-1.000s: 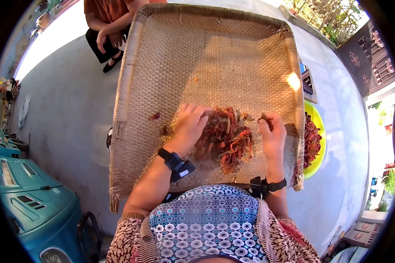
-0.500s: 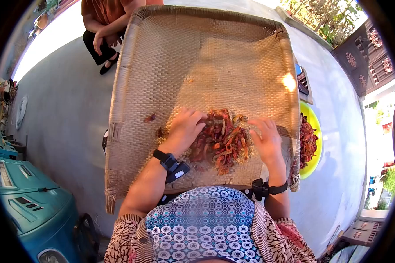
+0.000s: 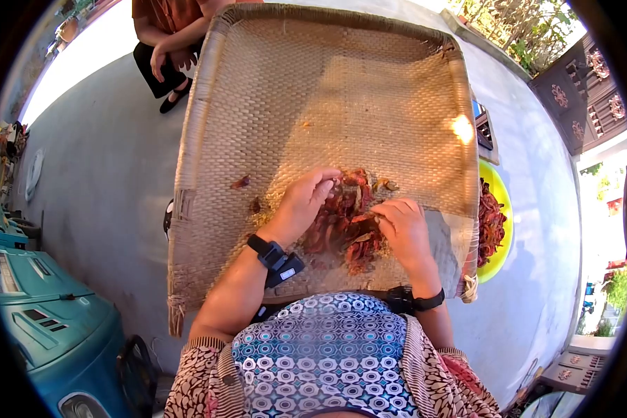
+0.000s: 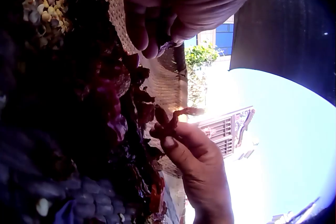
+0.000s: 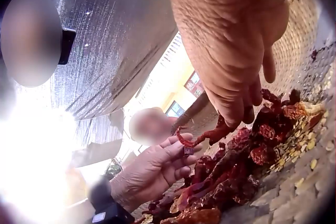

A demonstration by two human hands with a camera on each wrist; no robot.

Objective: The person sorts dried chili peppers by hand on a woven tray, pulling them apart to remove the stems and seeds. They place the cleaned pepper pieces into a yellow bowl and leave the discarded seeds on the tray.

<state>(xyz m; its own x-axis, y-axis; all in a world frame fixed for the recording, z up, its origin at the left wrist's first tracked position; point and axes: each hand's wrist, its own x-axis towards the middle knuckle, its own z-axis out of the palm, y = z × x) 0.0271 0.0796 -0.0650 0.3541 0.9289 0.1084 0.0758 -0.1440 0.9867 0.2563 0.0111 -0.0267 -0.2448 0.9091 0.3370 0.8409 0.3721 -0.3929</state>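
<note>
A pile of dried red chilies [image 3: 338, 223] lies on a large woven tray [image 3: 258, 83] in front of the person. The right hand [image 3: 403, 230] is over the pile's right side, pinching a dried chili [image 5: 218, 131] between thumb and fingers; its curled end shows in the right wrist view. At the pile's upper left, the left hand [image 3: 303, 202] has thumb and fingertips together on a small chili piece [image 5: 187, 150], mostly covered by the fingers. Pale chili seeds [image 4: 47, 8] are scattered around the pile.
A yellow basin [image 3: 507, 216] full of dried chilies stands right of the tray. One loose chili [image 3: 240, 182] lies left of the pile. Another person [image 3: 177, 42] sits beyond the tray's far left corner. A teal vehicle [image 3: 56, 320] is at lower left.
The right hand, at the tray's right side with a chili piece earlier, then spread its fingers and has come left to the pile, now pinching a chili. The left hand has shifted slightly right.
</note>
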